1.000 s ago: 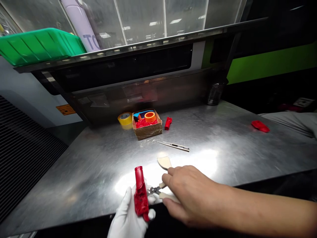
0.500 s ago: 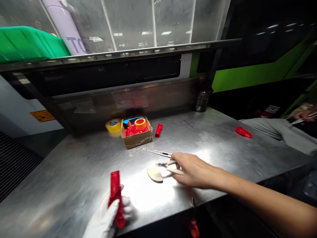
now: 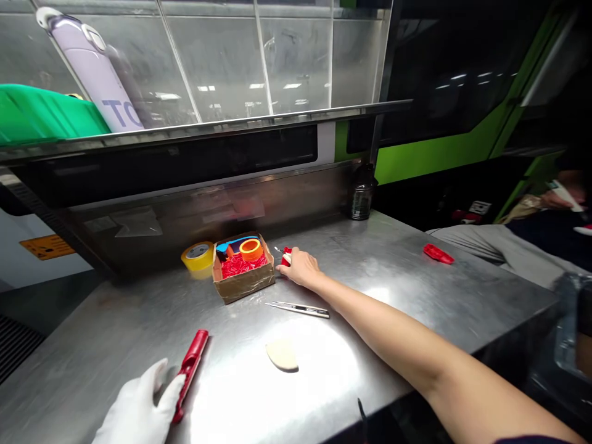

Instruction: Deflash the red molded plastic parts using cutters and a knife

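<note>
My left hand (image 3: 150, 398), in a white glove, is at the lower left with thumb and index finger apart. Its thumb touches a long red plastic part (image 3: 192, 364) that slants on the metal table. My bare right hand (image 3: 300, 266) reaches to the right of the cardboard box. In its fingers are small pliers (image 3: 287, 257) with pale handles, mostly hidden, the metal tip pointing left. Right at these fingers is another red part (image 3: 286, 251), partly covered; whether they grip it too, I cannot tell. A cream fan-shaped piece (image 3: 282, 356) lies between my hands.
A cardboard box (image 3: 247, 285) holds red pieces and an orange ring (image 3: 250, 249). Beside it stands yellow tape (image 3: 198, 256). A slim pointed tool (image 3: 300, 309) lies in front. Further right are a dark bottle (image 3: 362, 198) and a red part (image 3: 438, 253). Another person sits at right.
My right hand has moved away from the cream piece, up to the red part by the box, carrying the pliers. My left hand has shifted left and its fingers have loosened from the red part.
</note>
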Tool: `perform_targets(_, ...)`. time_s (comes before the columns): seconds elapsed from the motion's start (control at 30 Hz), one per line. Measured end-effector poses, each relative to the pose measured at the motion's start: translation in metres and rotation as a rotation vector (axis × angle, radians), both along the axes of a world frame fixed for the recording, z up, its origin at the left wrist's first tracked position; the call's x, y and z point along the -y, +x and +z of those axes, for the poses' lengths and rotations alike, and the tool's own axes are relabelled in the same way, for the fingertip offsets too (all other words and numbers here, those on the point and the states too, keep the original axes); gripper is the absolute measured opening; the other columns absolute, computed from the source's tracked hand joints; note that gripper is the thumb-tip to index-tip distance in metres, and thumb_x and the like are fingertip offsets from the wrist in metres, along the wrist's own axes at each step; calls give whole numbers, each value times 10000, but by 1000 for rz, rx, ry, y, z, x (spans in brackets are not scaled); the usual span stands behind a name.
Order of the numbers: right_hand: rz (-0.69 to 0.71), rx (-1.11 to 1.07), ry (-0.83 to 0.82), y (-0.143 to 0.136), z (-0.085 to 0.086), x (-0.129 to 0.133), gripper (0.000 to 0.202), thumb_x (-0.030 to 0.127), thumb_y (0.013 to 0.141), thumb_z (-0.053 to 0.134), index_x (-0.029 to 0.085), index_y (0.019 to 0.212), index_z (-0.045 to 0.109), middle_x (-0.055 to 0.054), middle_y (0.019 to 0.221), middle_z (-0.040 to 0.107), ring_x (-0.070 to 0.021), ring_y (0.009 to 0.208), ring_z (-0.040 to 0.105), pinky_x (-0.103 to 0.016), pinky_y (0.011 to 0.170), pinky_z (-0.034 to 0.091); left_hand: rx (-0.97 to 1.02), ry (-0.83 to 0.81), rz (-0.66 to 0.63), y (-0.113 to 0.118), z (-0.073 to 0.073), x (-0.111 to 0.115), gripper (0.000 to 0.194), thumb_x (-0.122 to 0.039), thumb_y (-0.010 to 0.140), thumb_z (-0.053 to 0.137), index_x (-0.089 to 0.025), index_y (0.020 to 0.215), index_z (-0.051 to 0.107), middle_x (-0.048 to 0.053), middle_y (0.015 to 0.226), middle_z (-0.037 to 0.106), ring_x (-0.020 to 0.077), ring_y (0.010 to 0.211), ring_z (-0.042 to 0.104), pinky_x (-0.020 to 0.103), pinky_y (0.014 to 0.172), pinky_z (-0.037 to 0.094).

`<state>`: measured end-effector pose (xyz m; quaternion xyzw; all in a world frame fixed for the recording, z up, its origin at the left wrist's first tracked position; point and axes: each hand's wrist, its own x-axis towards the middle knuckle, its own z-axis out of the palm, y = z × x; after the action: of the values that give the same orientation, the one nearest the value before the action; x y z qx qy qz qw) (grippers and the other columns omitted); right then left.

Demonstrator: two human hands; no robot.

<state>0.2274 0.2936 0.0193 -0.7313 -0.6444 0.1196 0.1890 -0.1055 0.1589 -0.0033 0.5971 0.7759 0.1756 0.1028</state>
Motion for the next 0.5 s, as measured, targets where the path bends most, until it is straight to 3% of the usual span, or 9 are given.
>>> perform_targets(0.1, -32, -39, -26, 1, -3, -5, 331, 351, 920, 556, 137, 1173, 542, -93, 1134, 568, -212, 969, 583, -411, 829, 503, -7, 5, 64, 7, 5, 8, 602, -581, 847, 344, -194, 1292, 467, 151, 1198, 539, 366, 1106, 512, 513, 945, 364)
perform_targets(0.23, -16, -85, -30, 19, 2, 13, 307, 351, 924, 548, 143, 1148, 550, -81, 1103, 575, -200, 937, 587, -392, 803, 508, 76, 161, 22, 25, 19, 28, 476, -496, 845, 369, -230, 1218, 496, 109, 1243, 508, 312, 1055, 553, 479, 949, 392)
perform_targets(0.4, 160, -151, 23, 43, 27, 79, 211, 306, 908, 524, 150, 1047, 550, -39, 935, 586, -168, 817, 559, -329, 739, 463, 321, 206, -126, 60, 39, 51, 483, -526, 807, 453, -242, 1192, 517, 79, 1267, 518, 299, 1143, 498, 444, 1000, 365)
perform_targets(0.5, 360, -218, -7, 47, 45, 128, 146, 189, 831, 501, 171, 968, 548, -3, 839, 585, -137, 736, 519, -247, 652, 394, 530, 113, -180, 84, 40, 62, 529, -561, 799, 509, -293, 1254, 488, 44, 1321, 503, 286, 1188, 466, 414, 1005, 360)
